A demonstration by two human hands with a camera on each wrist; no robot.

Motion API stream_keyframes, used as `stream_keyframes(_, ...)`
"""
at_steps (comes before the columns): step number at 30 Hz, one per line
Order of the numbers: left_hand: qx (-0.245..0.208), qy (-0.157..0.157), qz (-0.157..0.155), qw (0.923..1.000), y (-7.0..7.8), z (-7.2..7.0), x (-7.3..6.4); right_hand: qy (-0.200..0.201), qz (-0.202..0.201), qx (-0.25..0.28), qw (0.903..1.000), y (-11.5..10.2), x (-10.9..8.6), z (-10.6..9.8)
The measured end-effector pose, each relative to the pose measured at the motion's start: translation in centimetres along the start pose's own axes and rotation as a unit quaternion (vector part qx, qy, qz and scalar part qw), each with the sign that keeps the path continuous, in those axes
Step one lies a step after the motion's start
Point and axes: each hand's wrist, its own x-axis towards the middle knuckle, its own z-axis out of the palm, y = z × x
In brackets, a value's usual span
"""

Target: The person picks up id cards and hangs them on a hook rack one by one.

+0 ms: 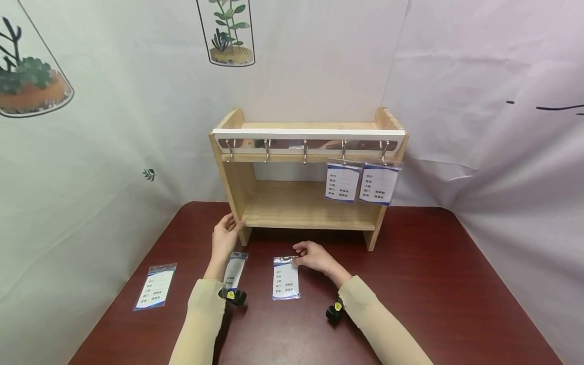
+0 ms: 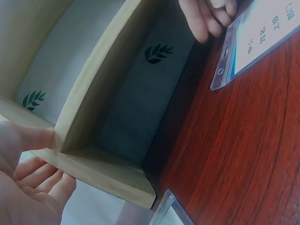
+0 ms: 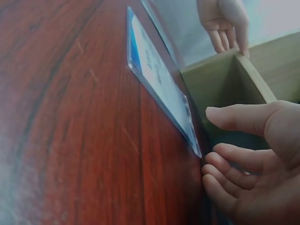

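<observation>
My left hand grips the lower left side panel of a small wooden shelf. In the left wrist view the thumb lies on the panel's front edge and the fingers are round its outer face. Over the top end of a clear-sleeved name badge, flat on the table, hovers my right hand. Its thumb and loosely bent fingers stand apart with nothing between them in the right wrist view. A second badge lies partly hidden behind my left wrist, and a third badge is farther left.
Several metal hooks line a white rail along the shelf's top front. Two badges hang at its right end, an inner badge and an outer badge. Under everything is a dark red table, with white cloth walls around it.
</observation>
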Motion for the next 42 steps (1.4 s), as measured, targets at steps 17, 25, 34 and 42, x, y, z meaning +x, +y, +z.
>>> stream_keyframes(17, 0.002, 0.003, -0.002, 1.0000, -0.13, 0.07, 0.03, -0.029, -0.031, -0.098, 0.9943, -0.16, 0.68, 0.68)
stream_keyframes(25, -0.016, -0.003, -0.003, 0.9999, 0.16, -0.04, -0.15, -0.040, -0.036, -0.130, 0.9901, -0.52, 0.72, 0.56)
stream_keyframes(34, -0.010, 0.001, -0.001, 0.9999, -0.14, 0.10, 0.15, -0.047, -0.026, -0.135, 0.9894, -0.73, 0.84, 0.35)
stream_keyframes(42, -0.012, -0.001, -0.006, 0.9999, -0.14, 0.05, 0.02, -0.037, -0.027, -0.127, 0.9908, -0.52, 0.77, 0.58)
